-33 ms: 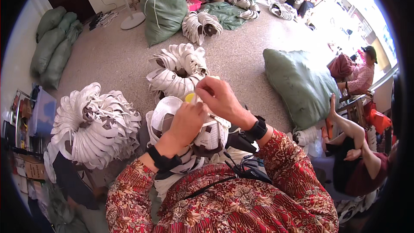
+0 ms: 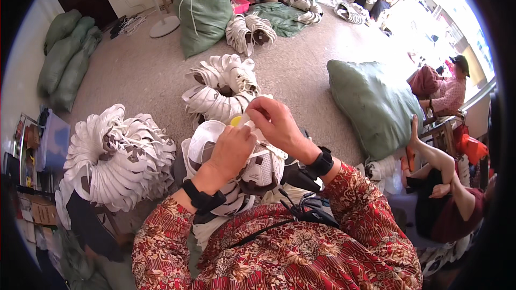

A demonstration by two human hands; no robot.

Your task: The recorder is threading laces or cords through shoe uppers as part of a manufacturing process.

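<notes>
In front of my lap, both hands come together above a white shoe upper (image 2: 263, 167) with a mesh side. My left hand (image 2: 228, 153) is closed, its fingertips pinched around something small and pale, too small to name. My right hand (image 2: 275, 124) pinches thumb and fingers together at a thin whitish strip (image 2: 245, 120) between the hands. A round yellow thing (image 2: 235, 121) shows just beyond my left fingertips. More white uppers (image 2: 205, 135) lie beneath and left of my hands, partly hidden by them.
Rings of stacked white uppers lie on the floor, one at left (image 2: 115, 164) and one ahead (image 2: 220, 86). A bulging green sack (image 2: 373, 110) rests at right, near a seated person's bare foot (image 2: 415, 129). Another green sack (image 2: 207, 16) and a fan (image 2: 164, 26) stand farther off.
The fingers of my right hand have shifted slightly, and more of the whitish strip shows between the hands. My left hand is nearly in the same place.
</notes>
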